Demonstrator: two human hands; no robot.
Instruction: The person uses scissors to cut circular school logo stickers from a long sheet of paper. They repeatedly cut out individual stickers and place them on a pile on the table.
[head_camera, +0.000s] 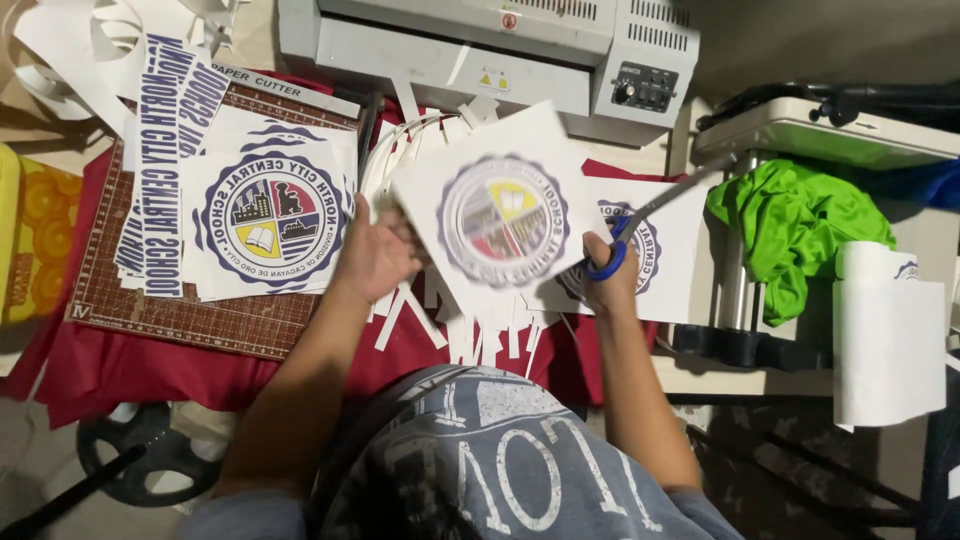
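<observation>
While the left hand (375, 255) pinches the printed sheet (500, 215) by its left edge, held up over the red-covered table (90, 365), the right hand (608, 275) w/ fingers closed in blue scissors (640, 225) works at its right side. Sheet looks thin, light, a bit floppy; I think best to grip near the edge, close to the cut.

A round blue-ringed seal print (503, 220) sits mid-frame, blurred; another (270, 218) lies left on the cutting mat (200, 320); a yellow triangular warning sticker (487, 78) marks the laminator (480, 50).
</observation>
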